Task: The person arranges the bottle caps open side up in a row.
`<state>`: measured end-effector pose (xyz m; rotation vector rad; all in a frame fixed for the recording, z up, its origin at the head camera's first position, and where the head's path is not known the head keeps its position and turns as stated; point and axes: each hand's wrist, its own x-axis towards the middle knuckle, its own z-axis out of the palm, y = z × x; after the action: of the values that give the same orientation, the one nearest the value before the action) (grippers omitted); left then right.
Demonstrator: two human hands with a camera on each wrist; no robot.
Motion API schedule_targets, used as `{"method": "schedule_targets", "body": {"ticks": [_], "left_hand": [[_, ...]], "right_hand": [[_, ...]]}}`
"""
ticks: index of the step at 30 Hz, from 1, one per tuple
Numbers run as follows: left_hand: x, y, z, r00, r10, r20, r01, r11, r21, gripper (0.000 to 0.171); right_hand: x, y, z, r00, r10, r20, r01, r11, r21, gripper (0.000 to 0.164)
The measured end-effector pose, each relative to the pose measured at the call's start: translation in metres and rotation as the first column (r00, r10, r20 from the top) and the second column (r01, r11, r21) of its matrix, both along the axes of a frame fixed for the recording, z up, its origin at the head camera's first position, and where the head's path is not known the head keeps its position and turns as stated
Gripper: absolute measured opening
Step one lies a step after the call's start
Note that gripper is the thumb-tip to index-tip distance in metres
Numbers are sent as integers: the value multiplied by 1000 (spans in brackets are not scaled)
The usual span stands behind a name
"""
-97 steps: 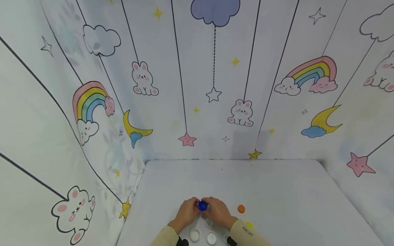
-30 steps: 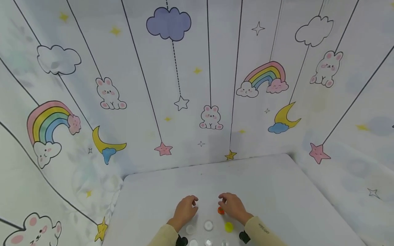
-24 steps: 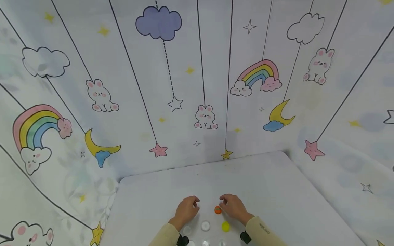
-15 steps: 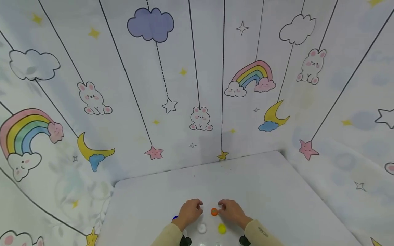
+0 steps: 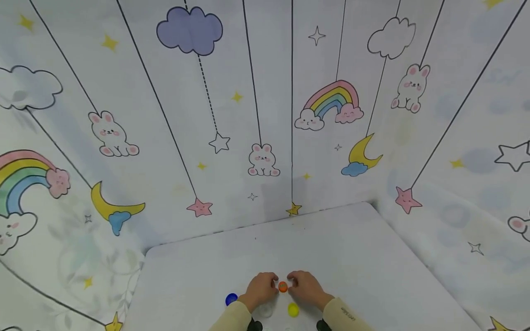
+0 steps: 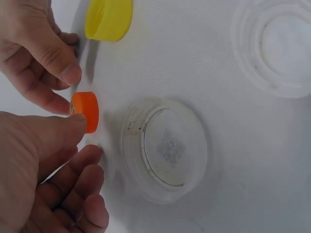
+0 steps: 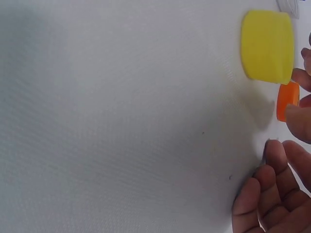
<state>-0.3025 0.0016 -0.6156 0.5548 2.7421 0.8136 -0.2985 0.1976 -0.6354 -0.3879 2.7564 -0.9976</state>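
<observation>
A small orange cap point(image 5: 283, 286) with green markings on top lies on the white table between the two hands. My left hand point(image 5: 260, 288) is on its left side, thumb tip overlapping the edge of the cap in the left wrist view and the other fingers loosely bent beside it. From the right comes my right hand point(image 5: 306, 287), its loosely bent fingers and thumb close around the cap's other side. Nearer me is a yellow cap point(image 5: 293, 310), standing below the right hand. A blue cap point(image 5: 231, 299) sits left of the left wrist, partly behind it.
A clear round container point(image 6: 167, 150) with a printed code lies near the left hand. Another clear round one point(image 6: 282, 48) lies farther off. White cloth walls with printed clouds, rabbits and stars enclose the table point(image 5: 352, 248) at the back and sides.
The blue cap, earlier between both hands, now lies left of the left hand. The hands parted, then came together around the orange cap. The head view has turned.
</observation>
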Motion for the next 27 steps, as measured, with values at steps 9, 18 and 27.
{"method": "schedule_targets", "body": {"ticks": [9,18,27], "left_hand": [[-3,2,-3,1000,-4,-1,4,1000,10,26],[-2,5,-7,1000,-12,15,11,998,69,21],[-1,6,-9,999,15,35,-18,997,80,19]], "right_hand": [[-1,-8,0,1000,20,-2,-20,999,-25,29],[0,-14,-4,998,31,-50,-33,999,-44,23],[0,-16,-4,998,42,-44,-44,998,-38,21]]}}
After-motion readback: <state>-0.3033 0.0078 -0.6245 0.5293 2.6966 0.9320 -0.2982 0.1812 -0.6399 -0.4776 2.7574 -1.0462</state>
